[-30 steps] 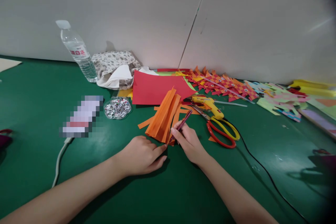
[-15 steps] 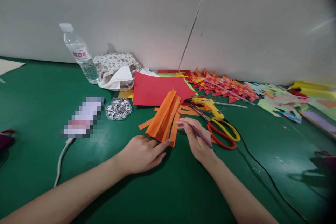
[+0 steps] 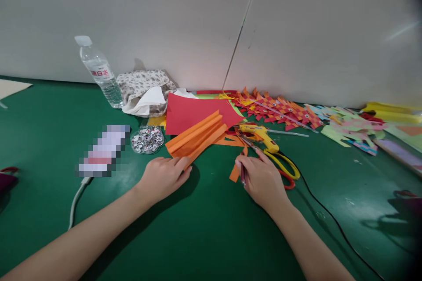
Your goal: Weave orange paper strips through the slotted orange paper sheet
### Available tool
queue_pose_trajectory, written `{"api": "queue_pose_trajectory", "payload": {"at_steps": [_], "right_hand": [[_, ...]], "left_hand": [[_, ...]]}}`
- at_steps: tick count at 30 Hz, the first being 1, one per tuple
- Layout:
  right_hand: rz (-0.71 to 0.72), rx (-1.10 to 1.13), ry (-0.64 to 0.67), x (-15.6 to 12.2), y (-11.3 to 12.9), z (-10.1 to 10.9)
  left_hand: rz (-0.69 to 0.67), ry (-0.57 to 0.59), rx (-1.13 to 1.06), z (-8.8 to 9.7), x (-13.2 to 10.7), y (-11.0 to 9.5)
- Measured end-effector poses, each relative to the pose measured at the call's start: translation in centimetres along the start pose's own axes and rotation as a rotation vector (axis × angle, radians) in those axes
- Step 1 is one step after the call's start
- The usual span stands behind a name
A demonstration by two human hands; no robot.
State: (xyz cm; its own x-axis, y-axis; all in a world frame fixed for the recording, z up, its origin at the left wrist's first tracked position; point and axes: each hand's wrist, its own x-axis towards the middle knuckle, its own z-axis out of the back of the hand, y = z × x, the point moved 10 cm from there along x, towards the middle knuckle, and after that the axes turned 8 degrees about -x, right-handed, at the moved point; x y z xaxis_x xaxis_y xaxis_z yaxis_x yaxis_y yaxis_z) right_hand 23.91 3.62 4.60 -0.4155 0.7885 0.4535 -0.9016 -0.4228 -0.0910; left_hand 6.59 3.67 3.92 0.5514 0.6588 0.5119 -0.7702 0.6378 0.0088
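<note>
Hands number two, both at work over one green table (image 3: pixel 211 237). Left hand (image 3: pixel 166 180) is closed, its fingers and thumb pinching the near end of one folded orange paper (image 3: pixel 198 138); the folds lie too close to count. That paper slants far and right from the fingers, its far end over the near edge of one red sheet (image 3: pixel 194 114). Right hand (image 3: pixel 263 180), well apart to the right, is curled around one dark pen (image 3: pixel 243 174). One short orange strip (image 3: pixel 234 173) is at its fingertips; whether pinched or merely touched, I cannot tell.

Just beyond the right hand is one pair of scissors (image 3: pixel 293 160), with one yellow loop and one red loop, the red partly hidden by the hand. Next to it on the far side is one yellow glue gun (image 3: pixel 260 134), its black cord (image 3: pixel 329 217) trailing near and right. Several orange scraps (image 3: pixel 230 141) lie left of the gun, overlapping.

Left of the orange paper sit one clear tub (image 3: pixel 147 140) of googly eyes, too many to count, and one phone (image 3: pixel 104 147) with one white cable (image 3: pixel 75 202). Farther off stand one water bottle (image 3: pixel 100 72) and one patterned pouch (image 3: pixel 145 82) with white tissue. Far right are woven red-and-orange pieces (image 3: pixel 283 109), heaped past counting, then pastel cutouts (image 3: pixel 352 123).
</note>
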Motion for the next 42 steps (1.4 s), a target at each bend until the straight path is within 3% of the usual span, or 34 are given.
{"api": "queue_pose_trajectory", "payload": {"at_steps": [4,8,10,14,17,21,26,29,33,35,38,42], "right_hand": [[-0.122,-0.083,-0.052,0.2,-1.0,1.1],[-0.201,0.162,-0.077,-0.1,-1.1,0.9],[-0.266,0.319,-0.084,-0.3,-1.3,0.5],[-0.447,0.602,-0.008,-0.9,-1.5,-1.2],[-0.449,0.856,-0.043,-0.8,-0.5,-1.4],[-0.375,0.996,-0.244,-0.8,0.6,-0.2],[-0.452,0.845,-0.434,-2.0,-0.1,1.0],[-0.468,0.581,-0.621,-3.3,-1.0,3.6],[-0.285,0.127,-0.762,-4.5,-0.2,7.1],[-0.164,-0.001,-0.702,-4.2,0.3,7.1],[-0.043,-0.024,-0.561,-3.2,0.7,6.2],[0.187,-0.091,-0.364,-1.4,3.7,4.8]], "left_hand": [[0.097,-0.011,0.087,0.0,0.0,1.7],[0.103,0.008,0.037,-0.4,0.0,2.3],[0.120,-0.059,-0.010,0.3,0.0,2.5],[0.176,-0.304,-0.180,3.2,-0.5,3.0],[0.009,-0.324,-0.282,4.0,-0.4,0.9],[-0.300,-0.149,-0.265,2.6,-0.6,-3.1],[-0.322,-0.065,-0.277,1.4,-0.7,-3.6],[-0.254,-0.008,-0.362,0.8,-0.6,-2.9],[-0.068,0.047,-0.551,0.5,-0.2,-1.0],[0.037,0.062,-0.669,0.4,-0.1,0.0],[0.142,0.076,-0.875,0.2,-0.1,1.0],[0.127,0.058,-1.033,0.4,0.0,1.2]]}}
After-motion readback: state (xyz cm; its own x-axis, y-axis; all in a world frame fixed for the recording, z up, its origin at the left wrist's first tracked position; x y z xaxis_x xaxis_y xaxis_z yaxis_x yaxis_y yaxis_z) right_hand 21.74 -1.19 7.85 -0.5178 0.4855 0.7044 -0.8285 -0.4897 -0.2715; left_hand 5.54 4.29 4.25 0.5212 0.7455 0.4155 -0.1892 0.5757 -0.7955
